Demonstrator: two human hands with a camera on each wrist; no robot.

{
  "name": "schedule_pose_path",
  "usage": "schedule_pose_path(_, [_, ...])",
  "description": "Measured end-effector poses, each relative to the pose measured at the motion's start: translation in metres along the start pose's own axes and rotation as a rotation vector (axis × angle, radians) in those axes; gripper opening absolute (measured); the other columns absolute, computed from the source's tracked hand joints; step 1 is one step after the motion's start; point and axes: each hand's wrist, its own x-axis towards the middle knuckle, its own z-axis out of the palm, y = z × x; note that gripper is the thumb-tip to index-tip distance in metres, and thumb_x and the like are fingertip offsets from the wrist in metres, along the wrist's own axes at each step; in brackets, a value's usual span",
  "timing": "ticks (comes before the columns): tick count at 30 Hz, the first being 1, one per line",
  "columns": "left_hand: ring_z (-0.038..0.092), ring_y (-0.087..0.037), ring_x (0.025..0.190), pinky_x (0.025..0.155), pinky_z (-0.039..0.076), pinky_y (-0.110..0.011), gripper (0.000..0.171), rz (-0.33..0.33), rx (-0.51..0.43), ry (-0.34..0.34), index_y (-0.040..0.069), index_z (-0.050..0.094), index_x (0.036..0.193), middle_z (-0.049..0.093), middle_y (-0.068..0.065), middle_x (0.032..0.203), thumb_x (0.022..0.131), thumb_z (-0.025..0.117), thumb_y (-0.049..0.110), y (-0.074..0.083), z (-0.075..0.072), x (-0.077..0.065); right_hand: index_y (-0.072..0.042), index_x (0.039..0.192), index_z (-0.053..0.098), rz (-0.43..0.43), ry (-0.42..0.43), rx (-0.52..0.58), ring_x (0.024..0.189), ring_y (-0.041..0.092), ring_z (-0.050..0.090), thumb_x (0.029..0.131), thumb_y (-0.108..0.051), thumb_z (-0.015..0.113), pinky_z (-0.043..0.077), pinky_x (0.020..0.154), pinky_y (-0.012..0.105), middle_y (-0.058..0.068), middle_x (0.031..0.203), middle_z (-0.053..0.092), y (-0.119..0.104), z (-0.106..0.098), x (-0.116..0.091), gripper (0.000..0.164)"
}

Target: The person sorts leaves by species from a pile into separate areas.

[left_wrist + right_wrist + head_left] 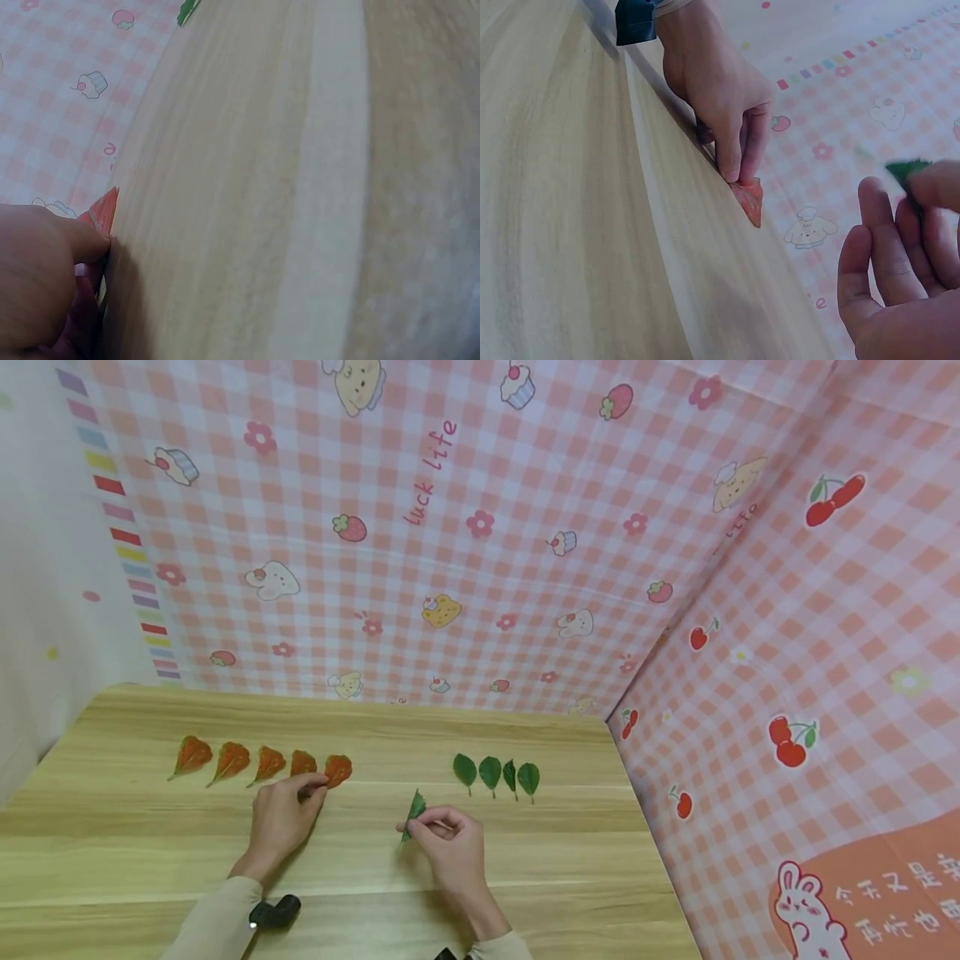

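My left hand (283, 817) pinches the stem end of an orange-red leaf (339, 769), the rightmost in a row. In the right wrist view its thumb and fingertips meet at the base of that leaf (749, 205), which lies at the tabletop. A serrated green leaf (416, 807) is pinched between thumb and fingers of my right hand (454, 852), held over the table. Left of the left hand's leaf, several more orange-red leaves (231, 762) lie side by side, one partly hidden behind the left hand. Only part of the left hand (37, 277) shows in the left wrist view.
Several green leaves (490, 772) lie in a short row at the back right, stems toward me. The wooden table (360, 910) meets a pink checked cloth wall (420, 560) behind and another checked wall (750, 693) on the right. A black device (276, 912) sits on the left wrist.
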Motion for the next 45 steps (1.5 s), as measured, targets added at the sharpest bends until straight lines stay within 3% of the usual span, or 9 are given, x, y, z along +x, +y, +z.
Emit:
schedule_pose_path(4, [0.076,-0.024,0.067,0.059,0.047,-0.026,0.012,0.004,0.003,0.003,0.002,0.087,0.101,0.085,-0.011,0.082,0.091,0.088,-0.005,0.0,0.0,0.0,-0.003,0.107,0.073,0.017,0.041,-0.011,0.077,0.017,0.085,0.101,0.002,0.073,0.041,0.05,0.015,0.023,0.095,0.086,-0.002,-0.003,0.002,0.008])
schedule_pose_path(5, [0.076,-0.024,0.067,0.059,0.047,-0.026,0.012,0.004,0.004,0.004,0.002,0.087,0.1,0.085,-0.011,0.082,0.091,0.088,-0.005,0.0,0.0,0.0,-0.002,0.109,0.073,0.011,0.046,-0.024,0.075,0.015,0.084,0.102,0.002,0.072,0.033,0.047,0.016,0.022,0.093,0.085,-0.003,-0.005,0.002,0.008])
schedule_pose_path(8, [0.075,-0.023,0.066,0.058,0.047,-0.026,0.012,0.008,0.004,0.009,0.002,0.087,0.1,0.084,-0.01,0.081,0.09,0.088,-0.005,-0.001,0.001,-0.001,0.005,0.114,0.072,-0.006,0.058,-0.06,0.075,0.018,0.084,0.104,0.002,0.069,0.03,0.046,0.017,0.03,0.094,0.083,-0.005,-0.008,0.003,0.011])
schedule_pose_path(13, [0.074,-0.021,0.065,0.059,0.046,-0.026,0.012,-0.001,0.002,0.009,0.003,0.088,0.1,0.084,-0.009,0.081,0.09,0.088,-0.004,-0.003,0.003,-0.001,0.008,0.117,0.075,-0.043,0.059,-0.106,0.089,0.024,0.086,0.106,0.002,0.07,0.056,0.067,0.018,0.044,0.108,0.076,-0.009,-0.017,0.004,0.013])
schedule_pose_path(15, [0.074,-0.021,0.066,0.059,0.046,-0.026,0.012,-0.004,0.003,0.006,0.003,0.088,0.1,0.084,-0.009,0.081,0.09,0.088,-0.004,-0.003,0.002,-0.001,0.008,0.12,0.077,-0.061,0.056,-0.113,0.092,0.022,0.085,0.107,0.002,0.07,0.064,0.084,0.022,0.043,0.115,0.075,-0.011,-0.023,0.005,0.016])
schedule_pose_path(20, [0.075,-0.022,0.066,0.06,0.046,-0.026,0.011,-0.01,0.007,-0.001,0.002,0.087,0.101,0.084,-0.01,0.081,0.091,0.088,-0.004,-0.002,0.002,-0.001,0.01,0.129,0.076,-0.076,0.059,-0.105,0.1,0.016,0.084,0.106,0.006,0.07,0.068,0.098,0.031,0.037,0.128,0.071,-0.012,-0.038,0.009,0.024])
schedule_pose_path(27, [0.076,-0.024,0.068,0.06,0.048,-0.026,0.011,-0.016,0.001,-0.011,0.001,0.087,0.102,0.085,-0.011,0.082,0.092,0.087,-0.004,-0.001,0.001,-0.001,0.007,0.134,0.075,-0.074,0.143,-0.13,0.1,0.016,0.083,0.103,0.01,0.073,0.067,0.095,0.026,0.029,0.132,0.071,-0.017,-0.061,0.012,0.032])
schedule_pose_path(36, [0.078,-0.026,0.07,0.061,0.049,-0.026,0.011,-0.03,-0.003,-0.016,0.001,0.087,0.103,0.085,-0.012,0.084,0.092,0.086,-0.004,0.0,0.001,0.0,0.014,0.124,0.076,-0.09,0.296,-0.079,0.097,0.012,0.083,0.099,0.01,0.077,0.066,0.088,0.02,0.014,0.116,0.078,-0.021,-0.08,0.017,0.025])
schedule_pose_path(45, [0.079,-0.027,0.072,0.063,0.05,-0.028,0.011,-0.043,0.004,-0.024,0.001,0.087,0.103,0.085,-0.012,0.084,0.093,0.086,-0.003,0.0,0.001,-0.001,0.011,0.12,0.079,-0.078,0.383,-0.141,0.092,0.009,0.081,0.099,0.005,0.081,0.064,0.085,0.017,0.017,0.108,0.082,-0.025,-0.093,0.018,0.023])
